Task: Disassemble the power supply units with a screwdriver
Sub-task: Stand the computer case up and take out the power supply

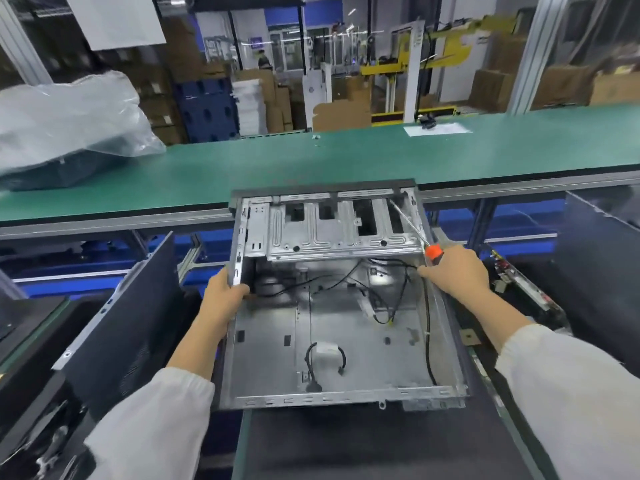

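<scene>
Head view, hands (pixel 225 292) gripping chassis (pixel 332 306), screwdriver (pixel 415 233)

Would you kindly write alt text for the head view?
Two hands hold an open metal case by its sides; the left hand grips the left wall, the right hand also holds a screwdriver. A green bench lies beyond.
</scene>
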Motion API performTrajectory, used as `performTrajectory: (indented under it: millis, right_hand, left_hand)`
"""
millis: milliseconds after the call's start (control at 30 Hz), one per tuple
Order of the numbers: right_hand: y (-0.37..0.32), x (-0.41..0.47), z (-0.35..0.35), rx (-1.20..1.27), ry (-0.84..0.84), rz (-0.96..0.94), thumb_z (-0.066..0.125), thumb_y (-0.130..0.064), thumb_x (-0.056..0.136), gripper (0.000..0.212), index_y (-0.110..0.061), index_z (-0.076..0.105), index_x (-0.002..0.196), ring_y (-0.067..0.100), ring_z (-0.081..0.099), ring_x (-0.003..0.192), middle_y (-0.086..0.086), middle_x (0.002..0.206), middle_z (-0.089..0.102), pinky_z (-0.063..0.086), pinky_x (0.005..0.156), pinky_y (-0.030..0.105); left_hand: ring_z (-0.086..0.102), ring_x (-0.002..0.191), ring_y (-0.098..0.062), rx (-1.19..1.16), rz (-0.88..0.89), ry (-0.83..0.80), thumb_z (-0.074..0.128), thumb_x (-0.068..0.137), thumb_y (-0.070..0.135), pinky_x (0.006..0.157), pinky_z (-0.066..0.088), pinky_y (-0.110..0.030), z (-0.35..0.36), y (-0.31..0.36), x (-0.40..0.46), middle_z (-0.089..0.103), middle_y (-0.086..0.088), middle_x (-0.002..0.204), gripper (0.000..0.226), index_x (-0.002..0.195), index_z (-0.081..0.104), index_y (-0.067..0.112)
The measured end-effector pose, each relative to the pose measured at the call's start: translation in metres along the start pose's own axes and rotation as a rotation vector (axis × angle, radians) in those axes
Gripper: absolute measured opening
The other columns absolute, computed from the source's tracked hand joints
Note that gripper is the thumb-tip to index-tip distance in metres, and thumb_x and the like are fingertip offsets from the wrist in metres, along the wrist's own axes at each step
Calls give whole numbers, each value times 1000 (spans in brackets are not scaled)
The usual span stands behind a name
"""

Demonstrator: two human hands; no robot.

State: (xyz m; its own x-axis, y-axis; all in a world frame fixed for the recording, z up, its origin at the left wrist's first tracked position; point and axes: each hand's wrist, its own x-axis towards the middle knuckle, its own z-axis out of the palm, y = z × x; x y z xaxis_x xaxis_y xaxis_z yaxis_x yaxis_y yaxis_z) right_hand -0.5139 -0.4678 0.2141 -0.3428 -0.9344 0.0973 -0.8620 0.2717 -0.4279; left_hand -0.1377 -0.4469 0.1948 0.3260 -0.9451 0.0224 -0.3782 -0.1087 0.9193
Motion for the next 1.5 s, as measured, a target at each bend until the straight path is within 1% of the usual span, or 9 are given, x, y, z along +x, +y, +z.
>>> performTrajectory:
  millis: [167,267,367,567,667,833,1067,1200,1500]
  right_hand:
    - [2,6,-9,161,293,-57,74,-32,74,15,-27,60,73,18,41,53,-6,55,45,28,50,24]
    - [11,4,0,259,435,-98,75,-22,73,13,-14,66,78,30,53,65,7,64,57,32,56,29]
    - [31,-2,21,335,500,-85,76,-15,73,19,-3,67,86,38,61,75,20,78,67,37,61,34]
    - [58,-16,48,325,505,-149,74,-11,71,22,-10,68,92,29,49,61,3,64,48,30,59,29]
    - [64,-24,52,328,510,-157,71,-12,73,29,-13,68,101,24,42,59,5,63,50,29,58,28]
    - [74,-42,54,295,442,-157,70,-12,73,38,-20,62,110,24,43,53,1,56,51,28,49,25]
    - [86,-55,60,252,228,-122,61,-19,82,28,-21,56,109,21,51,51,1,53,53,44,52,32]
    - [81,-61,63,288,215,-116,63,-18,83,30,-18,54,111,27,56,56,-1,55,55,52,60,37]
    - [82,-50,61,292,224,-158,69,-13,81,32,-10,58,110,12,53,51,-4,54,54,39,54,24]
  left_hand:
    - [52,60,6,-45,226,159,52,85,-6,54,42,-10,17,9,11,57,10,82,47,128,53,12]
    - [51,63,14,-81,283,171,50,85,-9,61,42,-3,28,5,12,61,4,95,64,145,39,11]
    - [57,79,4,-58,253,85,50,87,-8,73,45,-13,42,-4,5,63,6,110,75,152,26,20]
    - [44,95,34,-117,228,23,52,92,-8,84,32,6,57,-41,-23,45,18,131,75,154,15,14]
    - [48,93,30,-140,218,36,52,92,-7,93,36,-5,57,-46,-34,52,20,118,75,154,16,16]
    - [54,76,1,-160,110,30,52,92,-2,77,43,-11,59,-53,-53,58,5,96,68,150,26,25]
    - [50,81,-20,-321,-242,-56,49,82,-14,68,41,-25,62,-56,-48,56,-7,87,34,105,55,9]
    - [43,72,-18,-381,-236,-58,48,79,-18,65,38,-25,58,-56,-48,47,-4,74,32,87,53,12]
    - [39,63,-14,-383,-196,-17,50,80,-15,62,37,-25,61,-59,-43,44,-1,67,28,79,50,13]
